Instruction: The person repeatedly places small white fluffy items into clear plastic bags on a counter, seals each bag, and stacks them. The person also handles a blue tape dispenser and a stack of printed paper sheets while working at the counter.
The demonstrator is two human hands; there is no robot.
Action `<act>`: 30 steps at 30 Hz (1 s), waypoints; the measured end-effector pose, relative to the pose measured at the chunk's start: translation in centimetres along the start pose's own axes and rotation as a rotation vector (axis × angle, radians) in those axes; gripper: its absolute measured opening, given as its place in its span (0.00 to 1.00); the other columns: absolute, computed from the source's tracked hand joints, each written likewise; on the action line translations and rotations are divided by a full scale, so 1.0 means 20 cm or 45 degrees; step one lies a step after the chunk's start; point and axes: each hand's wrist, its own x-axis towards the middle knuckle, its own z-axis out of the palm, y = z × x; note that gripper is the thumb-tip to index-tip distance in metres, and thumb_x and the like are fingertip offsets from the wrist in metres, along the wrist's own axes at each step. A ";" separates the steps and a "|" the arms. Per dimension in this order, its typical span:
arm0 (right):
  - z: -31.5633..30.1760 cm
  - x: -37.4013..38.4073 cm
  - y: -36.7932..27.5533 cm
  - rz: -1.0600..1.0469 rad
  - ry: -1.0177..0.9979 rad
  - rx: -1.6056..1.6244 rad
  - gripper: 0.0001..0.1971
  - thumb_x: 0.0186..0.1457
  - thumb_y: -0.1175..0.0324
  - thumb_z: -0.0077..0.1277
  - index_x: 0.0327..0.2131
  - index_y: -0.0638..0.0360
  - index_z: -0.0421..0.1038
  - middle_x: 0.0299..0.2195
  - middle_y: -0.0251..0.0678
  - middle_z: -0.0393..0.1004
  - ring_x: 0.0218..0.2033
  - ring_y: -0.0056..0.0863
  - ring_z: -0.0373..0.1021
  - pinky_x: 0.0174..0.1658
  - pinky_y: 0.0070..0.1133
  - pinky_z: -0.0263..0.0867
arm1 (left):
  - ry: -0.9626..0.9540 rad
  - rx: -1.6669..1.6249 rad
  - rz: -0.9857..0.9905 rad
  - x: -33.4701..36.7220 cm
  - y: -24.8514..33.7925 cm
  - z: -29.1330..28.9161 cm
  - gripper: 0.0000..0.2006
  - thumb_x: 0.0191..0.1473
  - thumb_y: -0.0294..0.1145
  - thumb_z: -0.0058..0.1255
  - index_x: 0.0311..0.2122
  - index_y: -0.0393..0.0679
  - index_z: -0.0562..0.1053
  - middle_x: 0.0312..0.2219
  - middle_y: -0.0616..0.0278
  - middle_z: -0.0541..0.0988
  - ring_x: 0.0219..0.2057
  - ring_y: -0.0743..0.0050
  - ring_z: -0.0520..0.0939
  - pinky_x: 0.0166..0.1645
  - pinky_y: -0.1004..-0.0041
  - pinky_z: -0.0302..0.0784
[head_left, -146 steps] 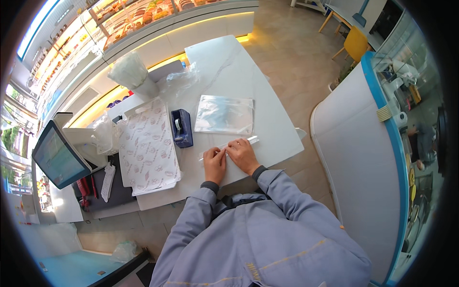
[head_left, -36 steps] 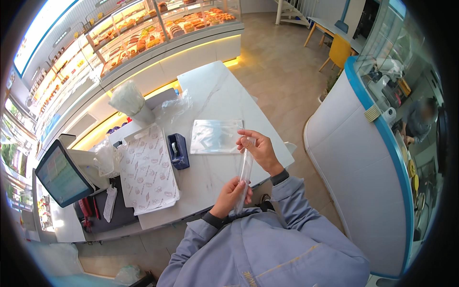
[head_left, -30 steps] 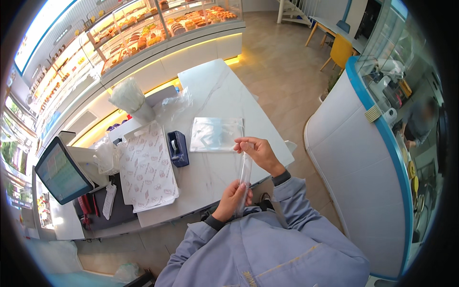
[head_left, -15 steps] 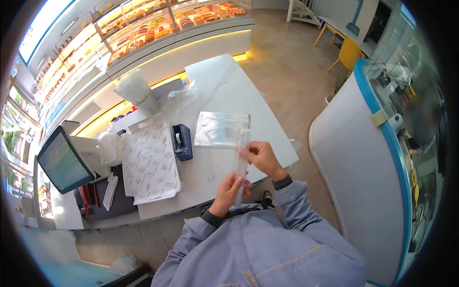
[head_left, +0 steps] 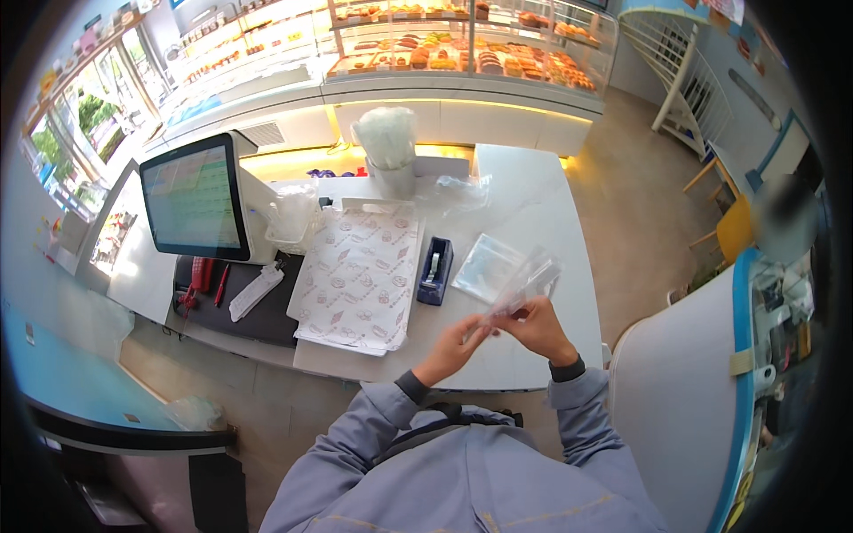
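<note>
Both hands hold a clear plastic bag [head_left: 531, 277] over the front right of the white counter. My left hand [head_left: 451, 351] pinches its near end, with thumb and fingertips together. Close beside it, my right hand [head_left: 538, 335] is closed on the bag too, its fingers curled. The bag slants up and away to the right, partly over a flat stack of clear plastic bags [head_left: 482, 265] on the counter. To the left of that stack stands a dark blue tape dispenser [head_left: 434, 272]. Farther left lies a pile of printed wrapping paper [head_left: 360, 275].
Left of the paper are a touchscreen till [head_left: 197, 200], a red pen [head_left: 223, 283] and a white paper slip [head_left: 257, 293]. A white bin with a plastic liner [head_left: 388, 142] stands at the back. Beyond is a lit pastry case [head_left: 471, 58]; a curved white counter [head_left: 677, 382] is at right.
My view has turned, so the counter sits straighter and more of the till shows. The bag has swung from nearly upright to slanting right, and my hands have come closer together.
</note>
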 end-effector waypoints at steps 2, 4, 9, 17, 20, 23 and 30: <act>0.01 0.10 -0.06 -0.200 0.142 -0.227 0.03 0.52 0.77 0.61 0.32 0.64 0.79 0.30 0.31 0.80 0.31 0.19 0.73 0.34 0.18 0.68 | 0.182 0.558 0.288 0.06 0.03 -0.14 0.11 0.60 0.27 0.53 0.47 0.36 0.74 0.37 0.57 0.80 0.37 0.71 0.79 0.44 0.72 0.76; 0.00 0.21 -0.07 -0.363 0.099 -0.207 0.07 0.52 0.76 0.61 0.36 0.62 0.79 0.31 0.32 0.80 0.31 0.19 0.73 0.32 0.18 0.67 | 0.262 0.460 0.276 0.16 0.08 -0.24 0.09 0.55 0.22 0.56 0.42 0.35 0.77 0.35 0.55 0.80 0.36 0.67 0.79 0.42 0.73 0.74; 0.10 0.51 -0.10 -0.544 -0.035 -0.311 0.10 0.51 0.74 0.62 0.39 0.60 0.78 0.33 0.33 0.78 0.31 0.23 0.73 0.31 0.19 0.68 | 0.433 0.352 0.227 0.33 0.15 -0.44 0.05 0.53 0.21 0.56 0.36 0.36 0.79 0.32 0.57 0.80 0.32 0.63 0.79 0.36 0.71 0.73; 0.12 1.00 -0.02 -0.502 -0.020 -0.436 0.10 0.51 0.71 0.62 0.36 0.65 0.78 0.24 0.41 0.78 0.21 0.28 0.73 0.27 0.22 0.69 | 0.580 0.391 0.229 0.61 -0.01 -0.65 0.05 0.53 0.21 0.55 0.36 0.37 0.80 0.30 0.55 0.80 0.32 0.62 0.80 0.36 0.70 0.74; 0.09 1.18 0.04 -0.594 0.009 -0.518 0.07 0.52 0.71 0.62 0.34 0.63 0.78 0.27 0.38 0.78 0.26 0.25 0.73 0.31 0.22 0.68 | 0.530 0.383 0.243 0.73 -0.12 -0.79 0.12 0.50 0.22 0.60 0.42 0.37 0.78 0.37 0.55 0.80 0.36 0.64 0.80 0.38 0.71 0.75; 0.03 1.34 0.15 -0.664 0.122 -0.519 0.05 0.55 0.71 0.60 0.34 0.61 0.76 0.30 0.31 0.77 0.30 0.19 0.69 0.34 0.18 0.66 | 0.646 0.456 0.220 0.89 -0.23 -0.97 0.26 0.46 0.24 0.64 0.52 0.37 0.71 0.46 0.53 0.76 0.45 0.60 0.77 0.45 0.69 0.75; 0.05 1.66 0.20 -0.614 0.072 -0.467 0.04 0.56 0.72 0.58 0.34 0.59 0.75 0.31 0.31 0.76 0.33 0.23 0.70 0.38 0.20 0.67 | 0.807 0.532 0.093 1.28 -0.43 -1.31 0.65 0.31 0.26 0.74 0.68 0.40 0.37 0.63 0.47 0.54 0.63 0.48 0.58 0.66 0.58 0.57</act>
